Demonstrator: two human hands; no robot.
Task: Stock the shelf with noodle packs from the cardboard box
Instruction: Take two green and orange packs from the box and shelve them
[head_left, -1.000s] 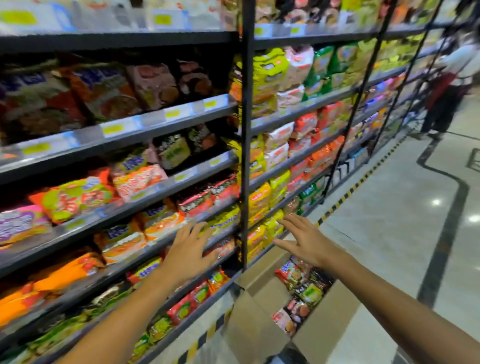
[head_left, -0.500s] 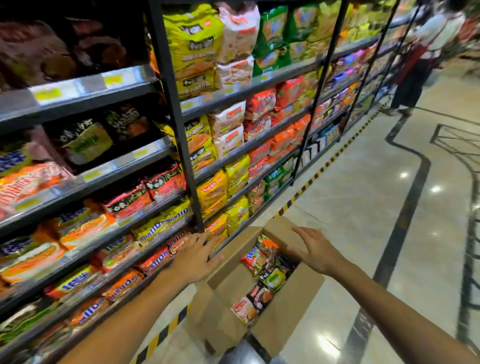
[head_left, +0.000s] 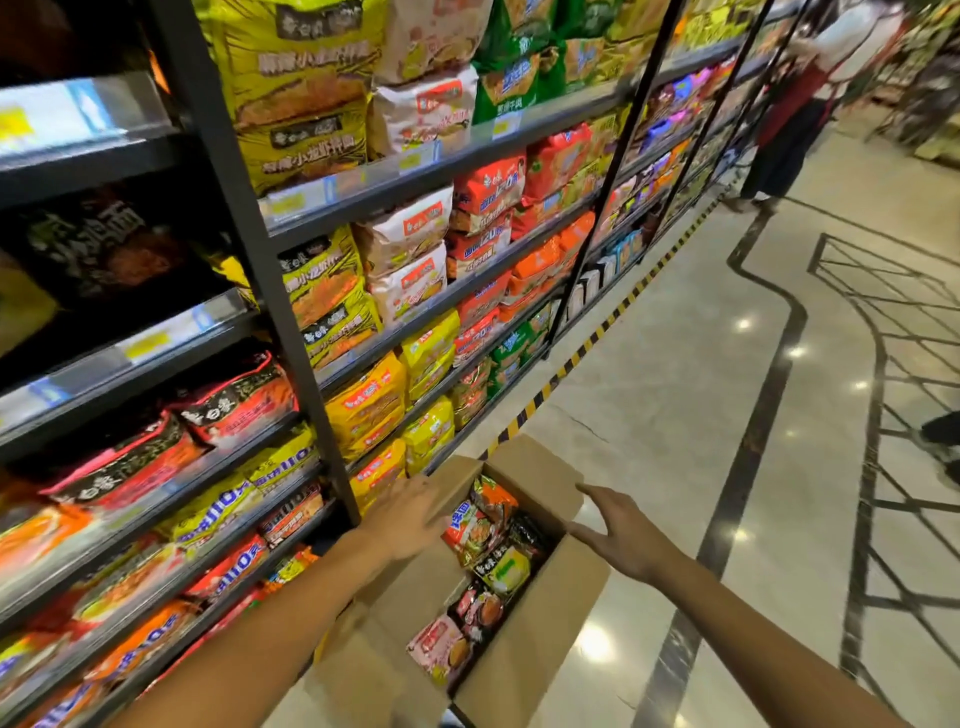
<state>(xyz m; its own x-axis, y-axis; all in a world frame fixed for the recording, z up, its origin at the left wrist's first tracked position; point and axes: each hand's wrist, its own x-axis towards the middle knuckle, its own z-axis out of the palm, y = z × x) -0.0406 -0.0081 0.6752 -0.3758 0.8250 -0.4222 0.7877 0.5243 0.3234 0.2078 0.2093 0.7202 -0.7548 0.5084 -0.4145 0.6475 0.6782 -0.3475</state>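
cardboard box (head_left: 524, 670) open, noodle packs (head_left: 480, 530) inside; left hand (head_left: 410, 517) & right hand (head_left: 621, 540) flat, empty.

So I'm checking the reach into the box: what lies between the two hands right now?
In the head view, the open cardboard box with its noodle packs lies between the left hand and right hand; neither holds a pack.

Glossy beige floor (head_left: 649, 364) w/ dark inlaid lines (head_left: 748, 457). Yellow-black hazard tape (head_left: 587, 349) along shelving base. Far end of aisle: person (head_left: 810, 98), white top, possibly red apron, blurred. Dark shoe (head_left: 943, 431) at right edge.
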